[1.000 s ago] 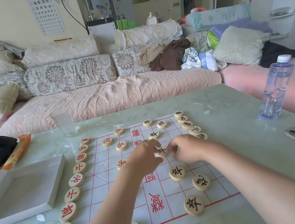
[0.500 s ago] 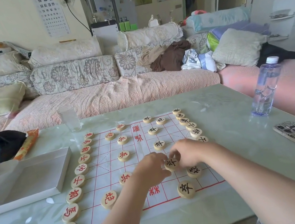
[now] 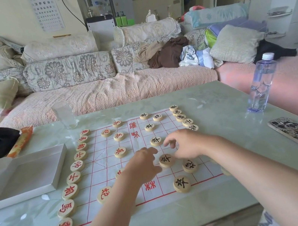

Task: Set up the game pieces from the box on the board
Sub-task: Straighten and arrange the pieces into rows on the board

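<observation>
Two hands, left [image 3: 143, 164] and right [image 3: 186, 144], are held loosely spread, empty, either side of a black-marked xiangqi piece [image 3: 166, 160].

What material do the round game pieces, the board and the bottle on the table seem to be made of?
The round game pieces look like pale unpainted wood, matt, with characters cut in and coloured black or red. The board seems to be thin white cloth or paper printed with red lines; its edge lies soft and slightly wavy on the table. The bottle looks like clear, bluish plastic with a white cap.
</observation>
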